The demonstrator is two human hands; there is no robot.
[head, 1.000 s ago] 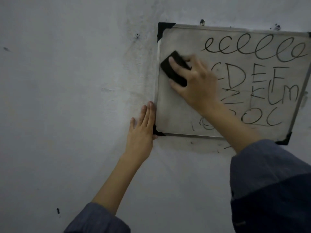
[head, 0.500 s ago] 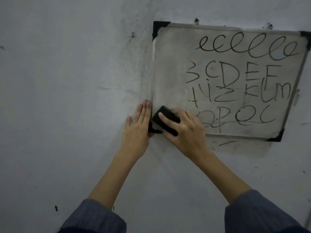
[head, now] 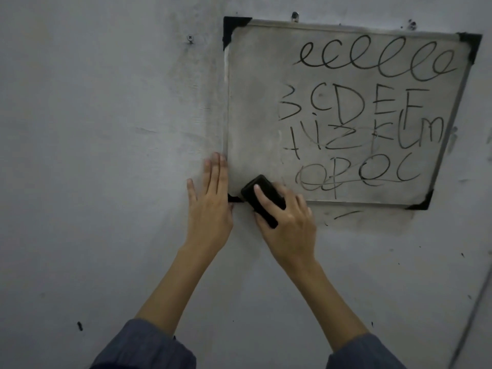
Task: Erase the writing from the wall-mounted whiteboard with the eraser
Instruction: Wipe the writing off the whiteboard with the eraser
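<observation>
Because the right hand (head: 286, 219) grips the eraser (head: 262, 199) at the whiteboard (head: 253, 115)'s seven-o'clock corner, it may overshoot onto the wall (head: 106, 155); the left hand (head: 210, 206) lies flat, fingers straight.

Two bare forearms are seen. Each is covered from near the elbow by a loose, dark blue-grey fabric sleeve (head: 149, 344), pushed up and bunched at its edge; the other dark blue-grey sleeve (head: 364, 354) matches it. No rings or watches are seen.
</observation>
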